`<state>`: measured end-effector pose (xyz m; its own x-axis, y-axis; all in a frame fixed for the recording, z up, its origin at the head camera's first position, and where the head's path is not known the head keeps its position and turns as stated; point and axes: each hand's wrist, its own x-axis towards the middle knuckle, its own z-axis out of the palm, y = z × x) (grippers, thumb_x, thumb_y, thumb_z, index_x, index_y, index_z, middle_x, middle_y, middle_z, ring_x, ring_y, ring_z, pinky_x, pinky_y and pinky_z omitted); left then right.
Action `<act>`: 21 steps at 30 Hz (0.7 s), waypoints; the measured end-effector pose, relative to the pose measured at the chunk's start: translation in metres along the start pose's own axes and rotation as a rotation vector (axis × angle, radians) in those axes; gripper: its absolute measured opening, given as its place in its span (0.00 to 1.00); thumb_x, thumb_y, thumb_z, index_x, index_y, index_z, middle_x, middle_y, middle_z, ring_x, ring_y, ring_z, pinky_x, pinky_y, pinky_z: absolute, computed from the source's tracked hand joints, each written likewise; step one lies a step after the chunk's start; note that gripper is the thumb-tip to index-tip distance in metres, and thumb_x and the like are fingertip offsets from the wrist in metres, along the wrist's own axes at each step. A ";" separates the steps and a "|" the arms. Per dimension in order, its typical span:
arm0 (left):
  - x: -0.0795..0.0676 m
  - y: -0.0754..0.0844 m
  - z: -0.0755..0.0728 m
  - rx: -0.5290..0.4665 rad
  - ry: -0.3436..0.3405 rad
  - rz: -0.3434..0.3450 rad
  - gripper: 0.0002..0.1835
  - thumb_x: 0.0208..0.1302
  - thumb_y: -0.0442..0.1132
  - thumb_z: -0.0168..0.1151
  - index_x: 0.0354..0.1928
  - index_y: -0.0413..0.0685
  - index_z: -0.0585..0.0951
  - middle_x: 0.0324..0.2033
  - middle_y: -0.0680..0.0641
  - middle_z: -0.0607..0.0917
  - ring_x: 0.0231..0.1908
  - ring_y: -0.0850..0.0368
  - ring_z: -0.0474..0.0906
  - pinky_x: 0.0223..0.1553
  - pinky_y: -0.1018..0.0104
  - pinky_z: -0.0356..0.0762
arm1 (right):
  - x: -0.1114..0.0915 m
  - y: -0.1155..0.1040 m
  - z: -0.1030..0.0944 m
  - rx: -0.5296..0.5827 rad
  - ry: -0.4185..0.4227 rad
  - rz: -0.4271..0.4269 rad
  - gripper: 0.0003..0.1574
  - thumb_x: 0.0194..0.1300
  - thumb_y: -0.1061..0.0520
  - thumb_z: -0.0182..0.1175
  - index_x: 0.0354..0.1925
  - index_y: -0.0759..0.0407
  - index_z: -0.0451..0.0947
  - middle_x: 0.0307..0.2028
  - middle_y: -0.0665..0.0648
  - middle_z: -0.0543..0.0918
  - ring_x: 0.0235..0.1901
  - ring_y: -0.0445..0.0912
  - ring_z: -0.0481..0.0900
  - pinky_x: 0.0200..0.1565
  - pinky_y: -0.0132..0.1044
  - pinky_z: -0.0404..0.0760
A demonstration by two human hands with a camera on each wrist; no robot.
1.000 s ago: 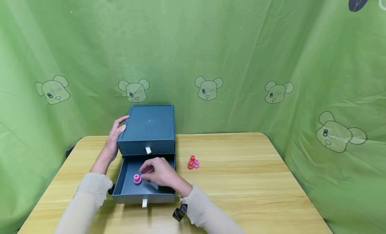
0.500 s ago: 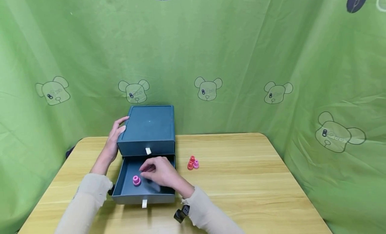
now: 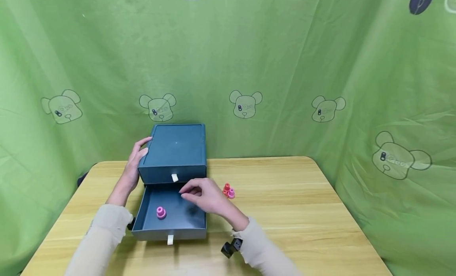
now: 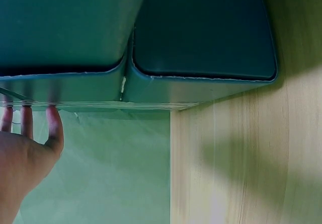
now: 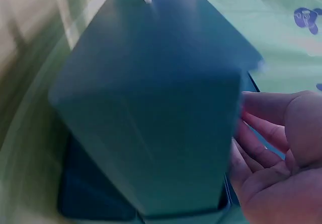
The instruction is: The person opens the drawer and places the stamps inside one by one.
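A dark blue two-drawer box [image 3: 178, 145] stands at the left of the table, its lower drawer [image 3: 169, 234] pulled out. Inside that drawer sits a small pink stepped peg [image 3: 161, 212], upright. My left hand [image 3: 132, 165] rests on the box's left side; in the left wrist view its fingers [image 4: 54, 126] press straight against the wall. Over the drawer's right rear part is my right hand [image 3: 204, 195], thumb and forefinger bent towards each other, with nothing visible between them. The right wrist view partly hides its fingertips behind the drawer's side.
On the wooden table [image 3: 278, 212], right of the box, two red pegs [image 3: 227, 186] and a pink peg [image 3: 231, 193] stand close together, partly behind my right hand. A white pull tab [image 3: 170, 239] hangs on the lower drawer. Green cloth [image 3: 285, 70] surrounds the table.
My right hand has moved away from the pink peg in the drawer, to the right and back. The peg stays in the drawer. My left hand stays on the box.
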<state>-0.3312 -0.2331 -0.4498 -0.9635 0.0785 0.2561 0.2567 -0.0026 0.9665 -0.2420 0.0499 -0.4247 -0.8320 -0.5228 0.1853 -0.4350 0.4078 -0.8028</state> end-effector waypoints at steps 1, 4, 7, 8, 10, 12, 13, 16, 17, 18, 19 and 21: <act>0.000 0.000 0.000 -0.002 0.000 0.002 0.29 0.80 0.53 0.42 0.79 0.59 0.62 0.76 0.46 0.59 0.66 0.55 0.62 0.63 0.60 0.58 | -0.002 0.002 -0.004 0.007 0.010 0.002 0.06 0.70 0.60 0.68 0.44 0.56 0.89 0.39 0.52 0.90 0.35 0.38 0.84 0.41 0.30 0.83; 0.000 0.000 0.000 -0.002 -0.001 0.003 0.29 0.80 0.53 0.42 0.79 0.59 0.62 0.76 0.46 0.59 0.66 0.55 0.62 0.63 0.60 0.58 | -0.007 0.009 -0.018 0.045 0.036 0.015 0.06 0.70 0.59 0.67 0.44 0.54 0.89 0.41 0.52 0.90 0.37 0.41 0.86 0.42 0.31 0.84; 0.000 0.000 0.000 -0.002 -0.004 0.003 0.29 0.80 0.53 0.42 0.79 0.60 0.62 0.77 0.46 0.57 0.67 0.53 0.61 0.64 0.59 0.57 | -0.012 0.017 -0.032 0.104 0.057 0.032 0.08 0.71 0.59 0.67 0.46 0.55 0.89 0.42 0.56 0.90 0.39 0.45 0.88 0.42 0.31 0.84; 0.001 0.000 0.000 0.000 -0.005 0.001 0.29 0.80 0.54 0.42 0.79 0.60 0.62 0.77 0.46 0.57 0.67 0.53 0.60 0.64 0.59 0.57 | -0.013 0.019 -0.037 0.121 0.064 0.046 0.08 0.71 0.58 0.67 0.47 0.56 0.89 0.42 0.57 0.90 0.38 0.45 0.88 0.38 0.31 0.83; 0.001 0.000 0.000 0.003 -0.006 -0.001 0.29 0.80 0.54 0.42 0.79 0.60 0.62 0.78 0.46 0.56 0.68 0.52 0.60 0.65 0.59 0.56 | -0.016 0.024 -0.046 0.147 0.078 0.074 0.10 0.71 0.58 0.66 0.48 0.57 0.88 0.42 0.59 0.91 0.35 0.45 0.87 0.32 0.30 0.81; 0.002 0.000 0.000 0.002 -0.005 -0.004 0.29 0.80 0.54 0.42 0.79 0.61 0.62 0.78 0.46 0.56 0.68 0.51 0.59 0.65 0.58 0.56 | -0.018 0.029 -0.054 0.157 0.099 0.098 0.10 0.71 0.57 0.66 0.49 0.57 0.88 0.42 0.61 0.91 0.33 0.43 0.86 0.28 0.30 0.78; 0.002 0.000 0.000 0.000 -0.005 -0.005 0.29 0.80 0.54 0.42 0.79 0.61 0.62 0.78 0.46 0.56 0.68 0.51 0.59 0.65 0.58 0.56 | -0.018 0.032 -0.058 0.159 0.110 0.114 0.10 0.71 0.57 0.66 0.49 0.57 0.88 0.42 0.61 0.91 0.31 0.42 0.85 0.25 0.30 0.76; 0.002 0.000 0.000 0.002 -0.003 -0.008 0.29 0.80 0.54 0.42 0.79 0.61 0.62 0.78 0.46 0.56 0.69 0.51 0.59 0.65 0.58 0.56 | -0.019 0.041 -0.065 0.150 0.153 0.130 0.10 0.70 0.58 0.67 0.48 0.58 0.88 0.42 0.63 0.90 0.33 0.42 0.85 0.27 0.31 0.78; 0.002 0.000 0.000 0.003 -0.003 -0.008 0.30 0.80 0.54 0.42 0.79 0.61 0.62 0.78 0.46 0.56 0.69 0.51 0.59 0.65 0.58 0.56 | -0.019 0.044 -0.067 0.144 0.169 0.132 0.10 0.70 0.59 0.67 0.48 0.58 0.88 0.42 0.63 0.90 0.34 0.43 0.86 0.29 0.31 0.80; 0.001 0.000 0.000 0.004 -0.002 -0.008 0.30 0.80 0.54 0.42 0.79 0.61 0.62 0.78 0.46 0.56 0.69 0.51 0.59 0.65 0.58 0.56 | -0.019 0.047 -0.069 0.138 0.185 0.135 0.10 0.70 0.59 0.67 0.49 0.58 0.88 0.43 0.63 0.90 0.35 0.44 0.86 0.31 0.32 0.81; 0.001 0.000 0.000 0.003 -0.001 -0.008 0.30 0.80 0.54 0.43 0.79 0.61 0.62 0.78 0.46 0.56 0.69 0.51 0.58 0.65 0.58 0.55 | -0.019 0.050 -0.070 0.128 0.201 0.134 0.10 0.70 0.60 0.67 0.49 0.58 0.87 0.43 0.62 0.90 0.36 0.45 0.87 0.34 0.32 0.82; 0.001 0.001 0.000 0.007 0.000 -0.011 0.30 0.80 0.54 0.42 0.79 0.61 0.62 0.78 0.46 0.55 0.70 0.51 0.58 0.66 0.57 0.55 | -0.019 0.056 -0.070 0.105 0.230 0.133 0.11 0.69 0.61 0.67 0.49 0.59 0.87 0.44 0.60 0.90 0.41 0.48 0.87 0.42 0.33 0.83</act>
<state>-0.3318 -0.2331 -0.4490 -0.9661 0.0786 0.2457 0.2469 0.0048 0.9690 -0.2750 0.1352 -0.4335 -0.9408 -0.2812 0.1891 -0.2892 0.3755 -0.8806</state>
